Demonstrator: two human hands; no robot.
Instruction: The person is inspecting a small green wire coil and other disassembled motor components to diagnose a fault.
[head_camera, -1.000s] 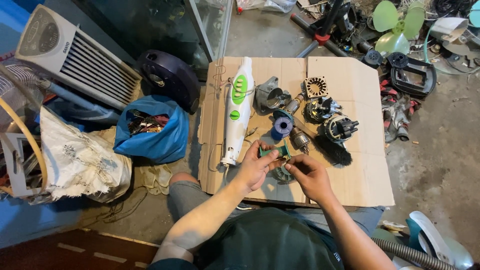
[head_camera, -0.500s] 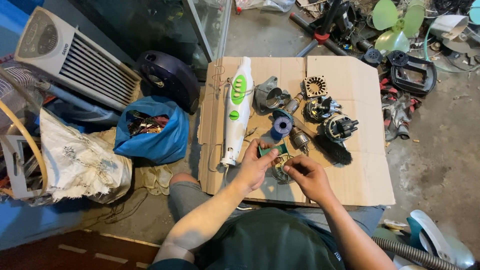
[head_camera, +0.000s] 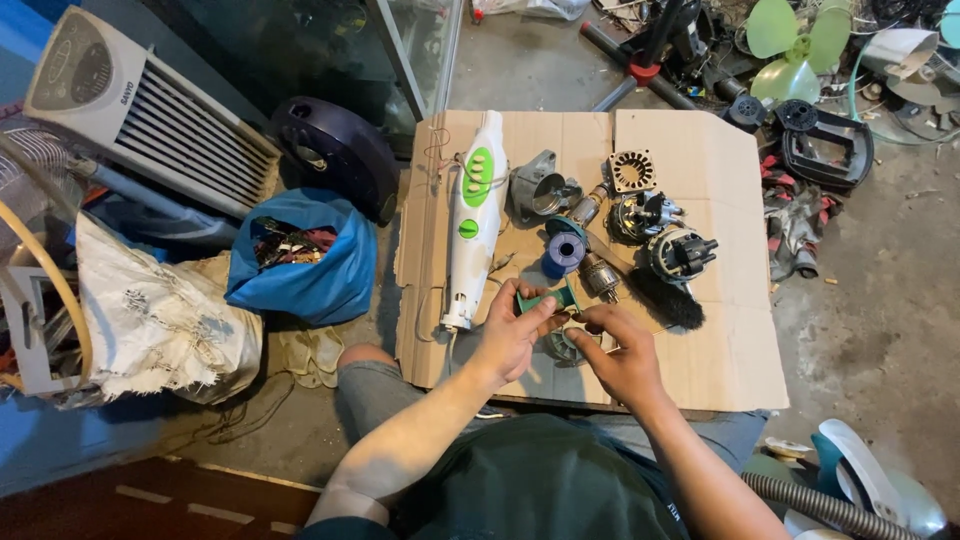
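At frame centre, the left hand grips a small green part, mostly hidden by fingers. The right hand pinches something too small to identify.

Green part now higher between both hands.

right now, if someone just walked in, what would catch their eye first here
Probably the long white tool body with green buttons, lying lengthwise on the left part of the cardboard sheet on the floor. Right of it sits a cluster of small motor parts and a blue spool. At the near edge, the left hand and right hand meet over a small green part.
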